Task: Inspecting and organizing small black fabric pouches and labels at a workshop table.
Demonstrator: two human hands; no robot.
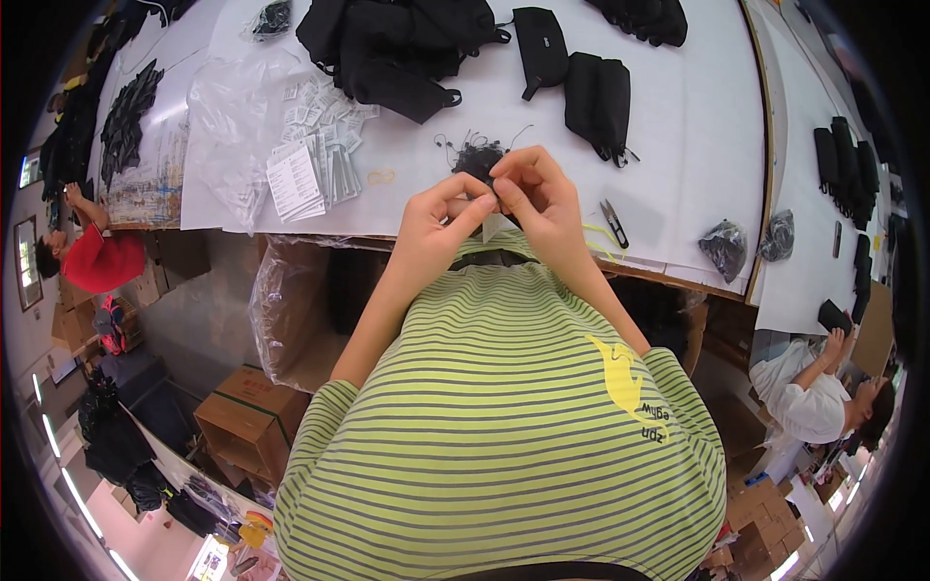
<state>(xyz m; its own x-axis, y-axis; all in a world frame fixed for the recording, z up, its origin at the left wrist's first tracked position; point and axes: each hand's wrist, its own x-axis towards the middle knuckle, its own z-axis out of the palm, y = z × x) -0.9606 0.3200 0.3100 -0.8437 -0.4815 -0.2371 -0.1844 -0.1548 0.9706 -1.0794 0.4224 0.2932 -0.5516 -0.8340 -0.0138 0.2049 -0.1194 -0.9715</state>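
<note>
Close together at the near edge of the white table, my left hand (438, 221) and my right hand (544, 205) are both closed, thumbs pressed to fingertips. Something small and dark lies between the fingertips, too small and covered to name. A white slip (490, 227) hangs just below them, partly hidden. Directly beyond my fingers lies a tangle of thin black cords (478, 155). Left of my hands is a heap of white printed tags (298, 182), some stacked, some loose. A pair of thread snips (614, 225) rests to the right of my right hand.
Black pouches (541, 50) and a larger black pile (397, 48) lie at the back. A clear plastic bag (228, 126) spreads at left; bagged black items (724, 250) sit at right. Cardboard boxes (250, 418) stand on the floor. A person in red (105, 259) and one in white (804, 392) sit nearby.
</note>
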